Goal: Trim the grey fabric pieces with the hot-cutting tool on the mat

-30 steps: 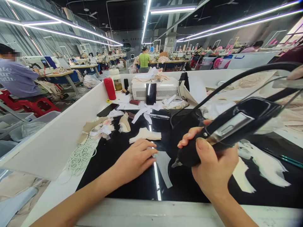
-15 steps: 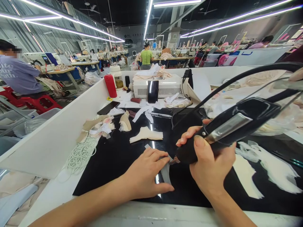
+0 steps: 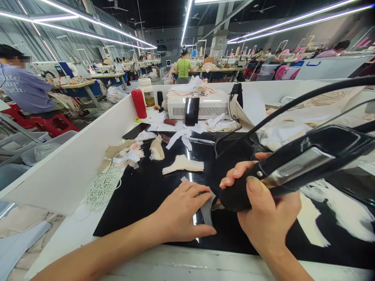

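My left hand (image 3: 186, 212) lies palm down with its fingers stretched out, pressing a grey translucent fabric piece (image 3: 207, 212) onto the black work surface (image 3: 137, 203). In my right hand (image 3: 265, 210) is a black corded hand tool (image 3: 299, 168) with a silver metal strip along its side. My fingers wrap round it, and its rounded black end points left, beside the grey fabric piece. The tool's underside is hidden. A cream cut piece (image 3: 183, 164) lies beyond my left hand. More cream pieces (image 3: 312, 220) lie to the right of my right hand.
A bundle of pale cord (image 3: 104, 187) and fabric scraps (image 3: 127, 154) lie at the left. Behind are a phone (image 3: 192, 111) leaning on a white machine (image 3: 211, 102), a red bottle (image 3: 138, 104) and a pen (image 3: 202, 141). Thick black cables (image 3: 293, 107) arch over the right side.
My right hand and the tool have shifted slightly right in view, and the tool's cable end sits lower. My left hand stays on the grey fabric piece. The whole view has shifted a little.
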### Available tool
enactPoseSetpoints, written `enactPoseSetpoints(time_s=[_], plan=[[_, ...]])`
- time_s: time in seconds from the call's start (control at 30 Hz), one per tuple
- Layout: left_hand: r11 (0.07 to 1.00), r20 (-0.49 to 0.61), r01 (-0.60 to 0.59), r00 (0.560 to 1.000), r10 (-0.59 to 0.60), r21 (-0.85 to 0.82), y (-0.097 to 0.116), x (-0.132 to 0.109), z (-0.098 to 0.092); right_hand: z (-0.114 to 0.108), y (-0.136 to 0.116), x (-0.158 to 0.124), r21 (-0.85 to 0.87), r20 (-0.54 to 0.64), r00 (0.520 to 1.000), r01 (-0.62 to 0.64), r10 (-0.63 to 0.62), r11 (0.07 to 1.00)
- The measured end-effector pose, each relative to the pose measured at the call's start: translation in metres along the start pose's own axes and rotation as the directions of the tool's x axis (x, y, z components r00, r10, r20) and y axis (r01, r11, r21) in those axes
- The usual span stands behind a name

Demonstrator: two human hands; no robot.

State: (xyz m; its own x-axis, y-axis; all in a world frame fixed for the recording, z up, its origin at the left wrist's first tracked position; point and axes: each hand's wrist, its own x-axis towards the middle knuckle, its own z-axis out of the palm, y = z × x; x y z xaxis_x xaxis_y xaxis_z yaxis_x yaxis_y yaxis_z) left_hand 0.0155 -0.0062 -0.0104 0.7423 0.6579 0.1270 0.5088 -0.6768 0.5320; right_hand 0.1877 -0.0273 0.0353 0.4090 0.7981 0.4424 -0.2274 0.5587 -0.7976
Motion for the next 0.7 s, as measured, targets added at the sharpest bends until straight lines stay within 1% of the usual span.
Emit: enactPoseSetpoints(time_s=[0.1, 0.27, 0.43, 0.7], plan=[[1.0, -0.007, -0.005, 1.0, 0.005, 0.0, -0.001, 0.0, 0.001, -0.001, -0.004, -0.001, 0.014, 0.006, 1.0, -0.021, 0.021, 1.0], [1.0, -0.025, -0.021, 0.999, 0.022, 0.015, -0.002, 0.0, 0.001, -0.004, -0.013, -0.008, 0.045, 0.024, 1.0, 0.007, -0.009, 0.999], [0.999, -0.026, -0.023, 0.999, 0.024, 0.028, -0.001, 0.0, 0.001, -0.006, -0.013, -0.015, 0.041, 0.056, 0.998, -0.003, 0.001, 0.999], [0.998, -0.055, -0.054, 0.997, 0.053, -0.026, -0.006, -0.001, -0.001, -0.007, -0.012, -0.013, -0.012, 0.017, 1.0, -0.001, 0.002, 1.0]])
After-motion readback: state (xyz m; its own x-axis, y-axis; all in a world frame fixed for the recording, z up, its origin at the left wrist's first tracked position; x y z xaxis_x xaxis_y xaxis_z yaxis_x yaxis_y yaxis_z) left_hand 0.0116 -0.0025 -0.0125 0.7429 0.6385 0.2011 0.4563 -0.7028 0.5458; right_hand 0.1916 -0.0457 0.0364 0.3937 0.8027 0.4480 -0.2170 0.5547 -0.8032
